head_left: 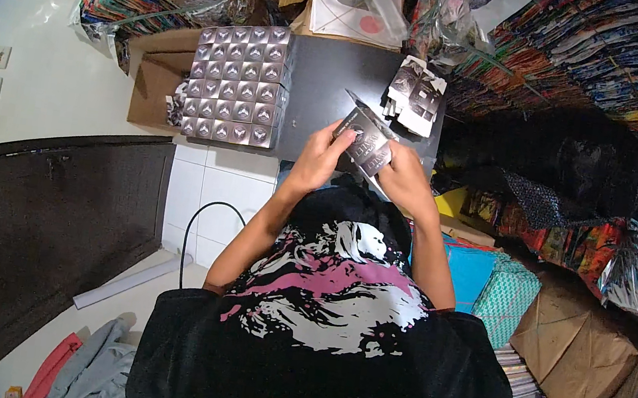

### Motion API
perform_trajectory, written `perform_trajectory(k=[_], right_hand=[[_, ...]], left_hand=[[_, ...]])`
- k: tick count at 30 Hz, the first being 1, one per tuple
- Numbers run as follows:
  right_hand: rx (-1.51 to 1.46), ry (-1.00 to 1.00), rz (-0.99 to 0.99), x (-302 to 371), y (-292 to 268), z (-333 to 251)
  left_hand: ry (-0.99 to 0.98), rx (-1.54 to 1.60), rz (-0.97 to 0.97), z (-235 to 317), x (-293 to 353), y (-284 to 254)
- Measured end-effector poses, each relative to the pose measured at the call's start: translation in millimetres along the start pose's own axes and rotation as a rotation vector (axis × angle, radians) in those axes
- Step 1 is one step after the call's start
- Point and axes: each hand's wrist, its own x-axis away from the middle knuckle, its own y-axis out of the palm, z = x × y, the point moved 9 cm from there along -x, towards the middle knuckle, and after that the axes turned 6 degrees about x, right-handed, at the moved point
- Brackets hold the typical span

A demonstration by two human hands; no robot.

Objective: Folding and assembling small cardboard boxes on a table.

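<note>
Between left hand (314, 160) and right hand (410, 182): dark printed carton (368, 146) sat tilted, far-end flap open.
Left hand: gripped carton's left side, thumb on face.
Right hand: gripped its right side; fingers mostly hidden from me.
Dark table (325, 79), left: small boxes (236, 83) stood in packed rows.
Table, right: flattened cartons (415, 96) lay piled near carton.

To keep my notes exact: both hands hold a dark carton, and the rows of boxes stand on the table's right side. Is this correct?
Not quite: the head view shows the rows of boxes on the left side of the table. The left hand and right hand do hold the dark carton.
</note>
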Motion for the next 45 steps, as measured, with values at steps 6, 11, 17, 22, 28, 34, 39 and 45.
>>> perform_trajectory(k=[6, 11, 17, 22, 28, 34, 39, 45], right_hand=[[-0.210, 0.087, -0.052, -1, 14, 20], [-0.239, -0.006, -0.018, 2, 17, 16], [-0.179, -0.007, -0.181, 3, 20, 12], [-0.082, -0.073, -0.131, 3, 19, 9], [-0.139, -0.037, -0.113, 2, 20, 17], [0.018, 0.050, 0.067, -1, 3, 11], [-0.173, -0.166, -0.030, -1, 23, 18], [-0.056, 0.014, -0.096, -4, 22, 12]], left_hand=[[0.064, 0.068, 0.081, 5, -1, 0], [0.089, 0.071, 0.111, 5, 0, 3], [0.119, -0.007, 0.129, -2, -1, 2], [0.112, 0.044, 0.155, -11, -2, 1], [0.108, 0.020, 0.163, -1, 3, 4], [0.059, 0.074, 0.232, -8, 6, 2], [0.141, 0.094, 0.237, 3, 6, 2], [0.143, 0.119, 0.277, -2, 4, -4]])
